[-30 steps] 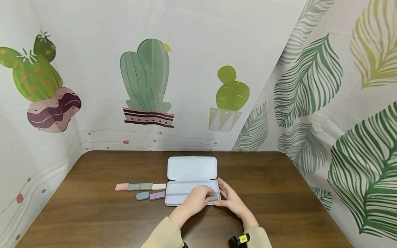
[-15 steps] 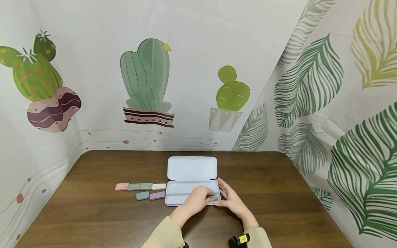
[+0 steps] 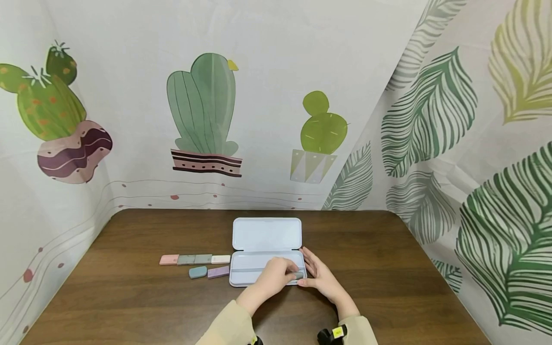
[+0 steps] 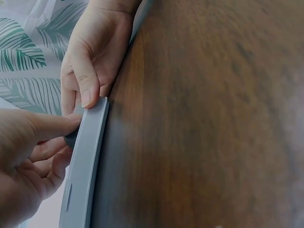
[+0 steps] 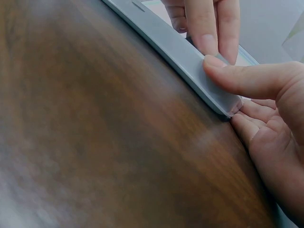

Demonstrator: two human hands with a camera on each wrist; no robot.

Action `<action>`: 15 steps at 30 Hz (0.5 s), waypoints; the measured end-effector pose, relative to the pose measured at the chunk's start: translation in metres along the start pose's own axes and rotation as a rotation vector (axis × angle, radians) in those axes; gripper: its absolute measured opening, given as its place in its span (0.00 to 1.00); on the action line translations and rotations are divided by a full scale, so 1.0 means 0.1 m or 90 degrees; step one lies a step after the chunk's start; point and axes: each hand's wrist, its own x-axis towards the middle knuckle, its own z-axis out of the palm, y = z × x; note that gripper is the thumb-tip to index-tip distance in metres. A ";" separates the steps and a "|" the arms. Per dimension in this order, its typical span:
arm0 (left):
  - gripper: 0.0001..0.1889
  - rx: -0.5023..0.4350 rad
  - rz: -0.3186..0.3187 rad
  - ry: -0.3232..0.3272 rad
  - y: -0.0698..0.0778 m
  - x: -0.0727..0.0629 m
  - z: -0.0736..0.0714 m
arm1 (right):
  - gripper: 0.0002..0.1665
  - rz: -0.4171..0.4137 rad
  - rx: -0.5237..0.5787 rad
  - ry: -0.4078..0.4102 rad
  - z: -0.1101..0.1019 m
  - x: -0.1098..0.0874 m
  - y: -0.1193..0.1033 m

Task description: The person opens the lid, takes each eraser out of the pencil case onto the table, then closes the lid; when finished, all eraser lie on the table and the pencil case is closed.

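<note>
A pale blue pencil case stands with its lid raised at the back, a divider running along its inside. My left hand reaches into the right end of the case. Its thumb and fingers pinch a small dark grey eraser-like block, mostly hidden by the fingers; the left wrist view shows the dark block just behind the near wall. My right hand holds the case's right end, thumb on the near rim and the other fingers along the end wall.
Left of the case lies a row of small blocks: pink, two grey-green and white. Nearer are a blue block and a purple block. All lie on the brown wooden table, before a printed cloth.
The grey block tilts or shifts slightly under my left fingers. My right hand stays where it was on the case.
</note>
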 end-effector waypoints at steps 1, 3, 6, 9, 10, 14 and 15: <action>0.05 -0.008 -0.001 0.004 0.00 0.00 0.00 | 0.58 0.000 -0.002 0.000 0.00 0.00 0.00; 0.05 -0.016 0.000 0.014 -0.01 -0.01 -0.02 | 0.58 0.002 -0.006 0.001 0.00 0.00 0.01; 0.06 -0.020 0.003 0.026 -0.01 -0.02 -0.05 | 0.58 0.008 -0.008 0.005 0.00 0.00 0.02; 0.06 -0.027 0.004 0.032 -0.03 -0.03 -0.11 | 0.58 0.011 -0.006 0.007 0.01 0.01 0.01; 0.06 -0.033 0.005 0.032 -0.04 -0.04 -0.14 | 0.58 0.012 -0.005 0.007 0.01 0.01 0.01; 0.07 -0.061 0.014 0.029 -0.10 -0.08 -0.27 | 0.59 0.010 -0.002 0.009 0.01 0.01 0.01; 0.07 -0.069 0.017 0.026 -0.12 -0.09 -0.30 | 0.59 0.009 -0.002 0.009 0.01 0.01 0.01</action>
